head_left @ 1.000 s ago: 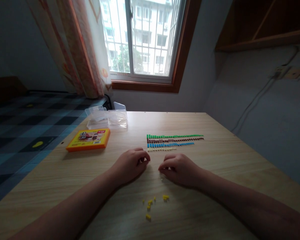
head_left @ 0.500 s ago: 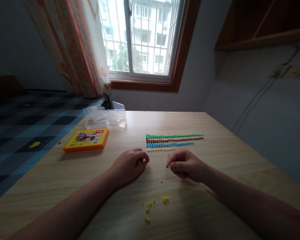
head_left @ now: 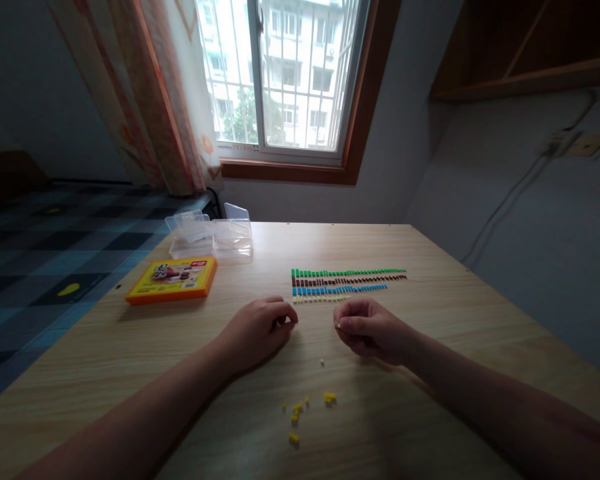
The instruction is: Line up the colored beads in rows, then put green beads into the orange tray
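Observation:
My right hand (head_left: pixel 370 328) hovers just above the wooden table (head_left: pixel 455 333), pinching a tiny pale bead (head_left: pixel 339 326) between thumb and forefinger. My left hand (head_left: pixel 260 328) rests curled on the table to its left; whether it holds anything is hidden. Beyond the hands lie four neat rows of small beads: green (head_left: pixel 347 272), brown (head_left: pixel 347 281), blue (head_left: pixel 337 290) and a short pale row (head_left: pixel 320 299). One loose pale bead (head_left: pixel 322 363) lies between the hands. Several loose yellow beads (head_left: pixel 300 408) are scattered nearer to me.
An orange box (head_left: pixel 173 279) lies at the table's left. Clear plastic containers (head_left: pixel 210 235) stand behind it near the far edge. A bed with a checked cover (head_left: pixel 55 247) adjoins the table on the left. A window (head_left: pixel 285 73) and curtain (head_left: pixel 160 93) are ahead.
My right hand lifted off the table and moved slightly right and away from me, now pinching a pale bead. One pale bead it had covered lies exposed. My left hand stayed put.

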`<state>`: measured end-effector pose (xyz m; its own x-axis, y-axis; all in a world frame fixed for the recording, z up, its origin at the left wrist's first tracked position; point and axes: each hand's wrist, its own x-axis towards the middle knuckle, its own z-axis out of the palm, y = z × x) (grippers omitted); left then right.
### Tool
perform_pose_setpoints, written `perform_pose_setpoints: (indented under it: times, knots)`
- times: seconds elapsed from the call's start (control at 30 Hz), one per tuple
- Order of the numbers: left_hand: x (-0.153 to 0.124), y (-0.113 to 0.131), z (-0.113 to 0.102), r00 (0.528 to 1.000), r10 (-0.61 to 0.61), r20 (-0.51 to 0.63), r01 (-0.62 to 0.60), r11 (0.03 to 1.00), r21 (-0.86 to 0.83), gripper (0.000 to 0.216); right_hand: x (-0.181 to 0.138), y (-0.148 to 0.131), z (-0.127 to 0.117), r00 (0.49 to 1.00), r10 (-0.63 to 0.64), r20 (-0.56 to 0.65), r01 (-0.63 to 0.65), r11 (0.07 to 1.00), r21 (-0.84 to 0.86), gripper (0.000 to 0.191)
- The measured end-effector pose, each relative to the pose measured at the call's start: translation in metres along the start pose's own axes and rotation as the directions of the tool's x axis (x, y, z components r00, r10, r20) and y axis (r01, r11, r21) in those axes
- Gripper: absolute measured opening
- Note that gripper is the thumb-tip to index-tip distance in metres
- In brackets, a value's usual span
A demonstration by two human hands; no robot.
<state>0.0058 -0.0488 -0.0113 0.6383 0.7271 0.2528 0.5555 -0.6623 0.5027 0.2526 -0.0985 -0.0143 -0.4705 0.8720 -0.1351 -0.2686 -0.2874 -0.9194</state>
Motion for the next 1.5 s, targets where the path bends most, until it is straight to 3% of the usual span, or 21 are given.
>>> perform_pose_setpoints:
  times: [0.63,0.77,0.83,0.9,0.97,1.03,1.1,1.2,1.5]
  knots:
    - [0.000,-0.001,0.000,1.000,0.009,-0.003,-0.009,1.000,0.007,0.020,0.000,0.000,-0.001,0.997,0.052,0.064,-0.054,0.998,0.030,0.035]
    - [-0.001,0.000,0.000,1.000,0.003,-0.003,-0.003,1.000,0.001,0.019,0.001,-0.002,-0.005,0.999,0.020,0.048,-0.018,0.999,-0.043,0.033]
    - [-0.001,0.000,-0.001,1.000,0.003,0.000,-0.003,1.000,-0.002,0.019,0.001,-0.005,-0.007,0.999,-0.045,0.026,0.049,0.975,-0.215,0.029]
    - [-0.001,0.001,-0.001,1.000,0.003,0.002,-0.003,1.000,0.000,0.019,-0.001,-0.008,-0.009,0.987,-0.153,0.056,0.159,0.833,-0.530,0.019]
    - [-0.001,0.001,-0.001,1.000,0.004,0.003,-0.004,1.000,0.003,0.019,-0.003,-0.009,-0.010,0.958,-0.243,0.150,0.262,0.538,-0.801,0.004]
    - [-0.001,0.001,-0.001,1.000,0.006,0.002,-0.006,1.000,0.005,0.019,-0.005,-0.009,-0.011,0.931,-0.280,0.234,0.312,0.280,-0.908,0.012]
    - [-0.001,0.001,-0.001,1.000,0.007,0.001,-0.007,1.000,0.009,0.019,-0.006,-0.009,-0.012,0.922,-0.278,0.269,0.320,0.155,-0.935,0.016]
    - [-0.001,0.000,0.000,1.000,0.006,0.004,-0.006,1.000,0.013,0.018,-0.006,-0.012,-0.016,0.931,-0.247,0.267,0.299,0.098,-0.949,0.016]
    - [0.000,-0.001,0.000,1.000,0.005,0.010,-0.005,1.000,-0.001,0.019,-0.008,-0.024,-0.023,0.949,-0.221,0.225,0.244,0.058,-0.968,0.016]
